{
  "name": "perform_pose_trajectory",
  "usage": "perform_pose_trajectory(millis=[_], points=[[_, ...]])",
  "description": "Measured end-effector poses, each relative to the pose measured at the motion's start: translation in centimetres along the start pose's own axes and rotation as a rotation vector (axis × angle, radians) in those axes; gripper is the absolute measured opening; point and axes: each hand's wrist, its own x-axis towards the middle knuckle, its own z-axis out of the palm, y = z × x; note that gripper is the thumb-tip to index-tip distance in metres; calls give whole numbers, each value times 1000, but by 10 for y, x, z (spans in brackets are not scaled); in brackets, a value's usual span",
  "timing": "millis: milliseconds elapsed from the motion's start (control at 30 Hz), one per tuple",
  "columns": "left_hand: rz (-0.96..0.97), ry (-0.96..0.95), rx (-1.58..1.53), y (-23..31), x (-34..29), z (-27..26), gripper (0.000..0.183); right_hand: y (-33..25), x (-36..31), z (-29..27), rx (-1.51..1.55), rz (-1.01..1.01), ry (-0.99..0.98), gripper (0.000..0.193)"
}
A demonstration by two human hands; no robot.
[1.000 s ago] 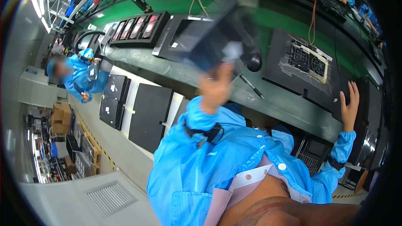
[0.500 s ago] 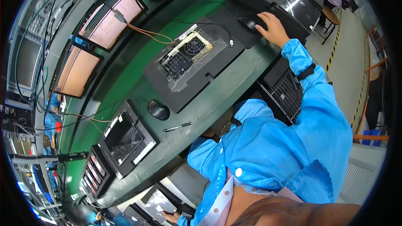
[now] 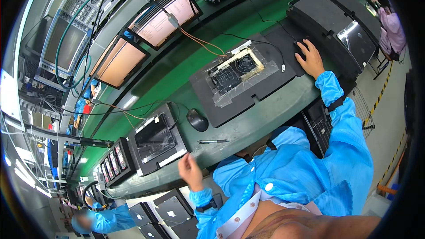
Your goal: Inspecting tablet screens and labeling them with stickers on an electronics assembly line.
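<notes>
My right hand (image 3: 311, 60) rests over a black computer mouse (image 3: 301, 51) on a dark mat, its fingers bent around it. In front of the table edge, my left hand (image 3: 191, 171) is raised with its fingers curled together, and nothing shows in them. It is nearest the corner of a black fixture (image 3: 177, 147) with a glossy dark panel under clear film. Left of the right hand lies a black board (image 3: 206, 106) carrying a taped-down frame with a round fan (image 3: 245, 63). Between the two fixtures are a second mouse (image 3: 197, 120) and a pen (image 3: 214, 141).
Two monitors (image 3: 166, 15) stand behind the table, with an instrument (image 3: 66, 40) at the far left. Cables cross the green surface. Black cases (image 3: 356, 40) stack at the right. A tray of slots (image 3: 116, 161) sits at the left, and dark panels (image 3: 170, 210) lie below it.
My left hand has risen from a panel below the table to the table's front edge. My right hand has settled further over the mouse. The whole view has shifted.
</notes>
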Motion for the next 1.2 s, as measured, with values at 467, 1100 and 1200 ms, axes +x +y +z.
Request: perform_pose_trajectory(millis=[467, 1100, 1200], points=[[274, -873, -249, 150, -2, 139, 14, 49, -12, -173, -705, 295, 128, 76], [212, -1318, -406, 189, 33, 181, 29, 98, 22, -254, -187, 282, 56, 47], [-34, -1370, -522, 189, 38, 199, 33, 87, 32, -254, -248, 252, 65, 49]])
